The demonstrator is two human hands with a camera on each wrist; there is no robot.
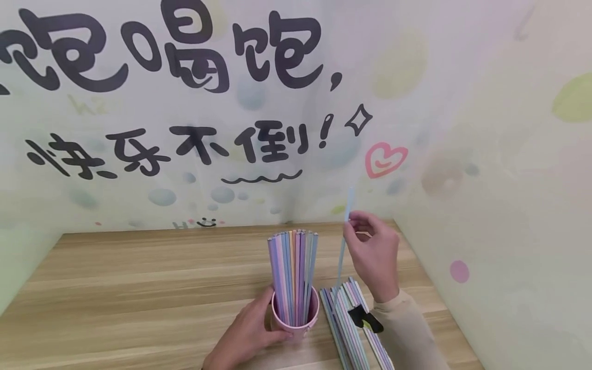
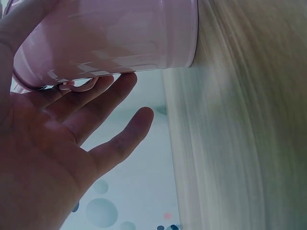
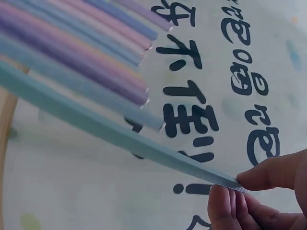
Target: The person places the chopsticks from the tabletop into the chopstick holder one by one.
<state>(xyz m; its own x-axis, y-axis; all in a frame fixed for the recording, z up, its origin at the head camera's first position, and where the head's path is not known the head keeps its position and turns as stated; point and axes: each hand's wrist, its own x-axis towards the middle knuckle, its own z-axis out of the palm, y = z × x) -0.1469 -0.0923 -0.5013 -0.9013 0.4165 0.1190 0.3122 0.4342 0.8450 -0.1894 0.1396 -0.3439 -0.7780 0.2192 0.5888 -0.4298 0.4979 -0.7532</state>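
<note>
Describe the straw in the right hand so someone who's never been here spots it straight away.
On the pale wood-grain table, find the round pink cup of upright pastel straws. To its right, a beige-sleeved right hand pinches a long, thin, light blue straw. Unlike the straws in the cup and the striped-looking pastel pile below, it alone is held between fingers.

Your round, glossy pink cup (image 1: pixel 305 330) hides the lower ends of its slim, upright pastel straws (image 1: pixel 291 277); at your head view's five o'clock edge, the slim, loose pastel straws (image 1: pixel 349 329) are cut off.
</note>
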